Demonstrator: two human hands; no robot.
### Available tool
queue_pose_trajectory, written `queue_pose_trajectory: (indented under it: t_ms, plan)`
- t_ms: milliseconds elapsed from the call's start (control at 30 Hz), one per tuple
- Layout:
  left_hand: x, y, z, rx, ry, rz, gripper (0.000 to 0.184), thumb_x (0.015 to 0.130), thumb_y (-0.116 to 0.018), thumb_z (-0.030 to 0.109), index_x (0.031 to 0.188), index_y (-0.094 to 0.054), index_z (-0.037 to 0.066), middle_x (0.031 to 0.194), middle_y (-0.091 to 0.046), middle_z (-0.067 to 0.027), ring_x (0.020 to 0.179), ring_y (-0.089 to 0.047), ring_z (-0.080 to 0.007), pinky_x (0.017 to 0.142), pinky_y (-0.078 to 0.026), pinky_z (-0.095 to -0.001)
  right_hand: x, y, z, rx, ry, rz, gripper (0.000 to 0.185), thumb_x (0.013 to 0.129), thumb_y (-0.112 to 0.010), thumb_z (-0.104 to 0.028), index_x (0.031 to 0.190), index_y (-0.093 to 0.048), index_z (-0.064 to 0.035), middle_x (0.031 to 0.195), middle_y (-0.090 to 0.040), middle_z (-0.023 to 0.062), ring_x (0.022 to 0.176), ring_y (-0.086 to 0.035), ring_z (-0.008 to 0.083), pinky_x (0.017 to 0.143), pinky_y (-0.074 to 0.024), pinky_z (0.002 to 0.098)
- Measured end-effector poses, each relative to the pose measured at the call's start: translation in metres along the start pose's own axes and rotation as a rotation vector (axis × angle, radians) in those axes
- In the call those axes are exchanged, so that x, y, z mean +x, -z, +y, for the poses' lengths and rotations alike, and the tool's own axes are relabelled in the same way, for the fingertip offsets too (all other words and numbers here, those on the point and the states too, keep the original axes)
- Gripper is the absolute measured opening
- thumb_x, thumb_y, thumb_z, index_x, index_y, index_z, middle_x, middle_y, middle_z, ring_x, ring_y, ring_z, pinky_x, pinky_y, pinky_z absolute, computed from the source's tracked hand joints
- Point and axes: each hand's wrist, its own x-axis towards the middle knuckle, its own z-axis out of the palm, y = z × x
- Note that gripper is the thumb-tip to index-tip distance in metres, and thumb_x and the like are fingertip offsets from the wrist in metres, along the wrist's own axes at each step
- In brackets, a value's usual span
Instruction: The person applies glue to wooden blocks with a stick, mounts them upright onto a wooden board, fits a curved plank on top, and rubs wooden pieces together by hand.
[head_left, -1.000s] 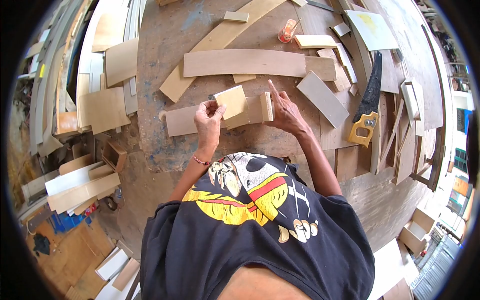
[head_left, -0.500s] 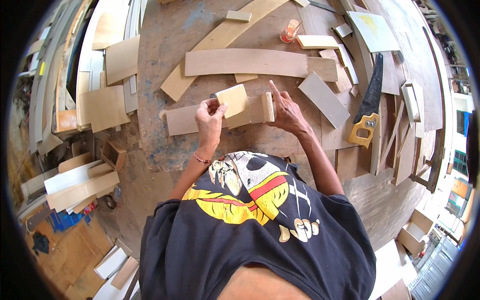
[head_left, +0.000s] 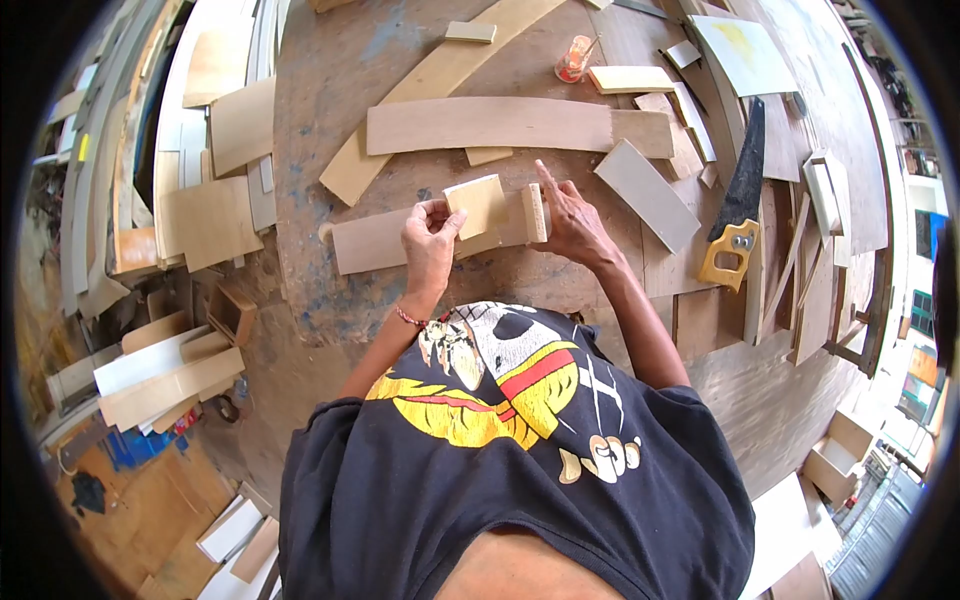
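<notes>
Block (head_left: 479, 207), edge pinched in left hand (head_left: 428, 243), clears strip (head_left: 534, 214) against loosely spread right hand (head_left: 576, 230).

A woodworking workshop, cluttered with cut timber. Its broad wooden table (head_left: 310, 110) is scuffed and marked with bluish stains. Flat pieces of wood lie scattered across the table, among them a long, slightly curved board (head_left: 490, 125). Toward the table's right side rests a hand saw (head_left: 733, 250) with a dark blade and a pale wooden handle; toward its far side stands a small red container (head_left: 574, 62) with a stick in it. Left of the table, panels (head_left: 210, 210) and long strips are stacked closely, with an open wooden box (head_left: 232, 312) beside more offcuts (head_left: 170, 390).
</notes>
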Motion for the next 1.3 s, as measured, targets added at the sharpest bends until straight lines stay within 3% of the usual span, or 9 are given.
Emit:
queue_pose_trajectory:
  t_ms: [233,400,633,700,767,967,1167,1300]
  plan:
    - [0.001,0.001,0.003,0.000,-0.034,0.024,0.023,0.082,-0.068,0.006,0.097,-0.056,-0.005,0.084,-0.062,-0.0062,0.069,-0.057,-0.0089,0.060,-0.047,-0.0220,-0.008,0.024,0.007,0.197,0.068,0.097,0.131,0.046,-0.088,-0.012,0.147,-0.004,-0.0019,0.130,-0.048,0.0170,0.113,-0.049,0.0321,0.100,-0.0399,0.0385]
    - [-0.002,0.001,0.004,0.005,0.018,-0.026,0.024,0.083,-0.068,0.009,0.100,-0.055,-0.003,0.088,-0.062,-0.0055,0.072,-0.057,-0.0084,0.060,-0.048,-0.0212,-0.017,0.031,0.017,0.224,0.003,0.029,0.126,0.050,-0.085,-0.007,0.148,-0.006,-0.0063,0.128,-0.051,0.0178,0.105,-0.054,0.0330,0.098,-0.0425,0.0403]
    - [-0.003,-0.001,0.004,0.020,0.004,-0.031,0.025,0.082,-0.069,0.010,0.100,-0.056,-0.002,0.087,-0.062,-0.0048,0.070,-0.056,-0.0074,0.057,-0.046,-0.0202,-0.010,0.000,0.013,0.224,0.108,0.043,0.128,0.049,-0.086,-0.010,0.147,-0.005,-0.0038,0.130,-0.051,0.0144,0.111,-0.049,0.0333,0.100,-0.0401,0.0412]
    - [-0.004,0.000,0.006,0.030,0.017,-0.012,0.025,0.083,-0.069,0.011,0.100,-0.056,-0.002,0.086,-0.062,-0.0043,0.070,-0.056,-0.0072,0.057,-0.045,-0.0198,-0.009,0.001,0.012,0.211,0.130,0.040,0.128,0.049,-0.088,-0.016,0.146,-0.005,-0.0016,0.130,-0.051,0.0140,0.112,-0.047,0.0377,0.098,-0.0407,0.0397]
    - [-0.005,0.001,0.008,0.021,0.011,0.007,0.022,0.083,-0.068,0.009,0.098,-0.056,-0.003,0.085,-0.061,-0.0050,0.069,-0.055,-0.0075,0.057,-0.045,-0.0204,-0.008,0.002,0.007,0.184,0.083,0.024,0.127,0.050,-0.088,-0.021,0.146,-0.007,-0.0022,0.130,-0.052,0.0110,0.112,-0.047,0.0367,0.095,-0.0435,0.0399]
    - [-0.005,0.001,0.007,-0.010,0.014,0.047,0.020,0.083,-0.067,0.006,0.096,-0.056,-0.004,0.084,-0.062,-0.0059,0.068,-0.055,-0.0081,0.059,-0.046,-0.0217,-0.005,-0.003,0.005,0.116,0.055,0.045,0.125,0.051,-0.087,-0.021,0.147,-0.008,-0.0057,0.124,-0.058,0.0082,0.111,-0.050,0.0328,0.094,-0.0448,0.0392]
    - [-0.005,0.002,0.008,-0.009,0.017,0.056,0.021,0.083,-0.067,0.007,0.097,-0.056,-0.005,0.085,-0.062,-0.0066,0.070,-0.056,-0.0087,0.059,-0.046,-0.0220,-0.003,-0.004,0.009,0.117,0.080,0.069,0.122,0.051,-0.087,-0.021,0.146,-0.012,-0.0052,0.115,-0.062,0.0125,0.110,-0.051,0.0326,0.093,-0.0449,0.0386]
    - [-0.002,0.006,0.003,0.021,0.024,0.026,0.024,0.083,-0.068,0.009,0.101,-0.055,-0.002,0.091,-0.061,-0.0058,0.074,-0.058,-0.0088,0.060,-0.048,-0.0210,-0.003,-0.001,0.008,0.093,0.052,0.006,0.121,0.052,-0.086,-0.021,0.146,-0.012,-0.0047,0.128,-0.055,0.0077,0.112,-0.049,0.0335,0.093,-0.0467,0.0383]
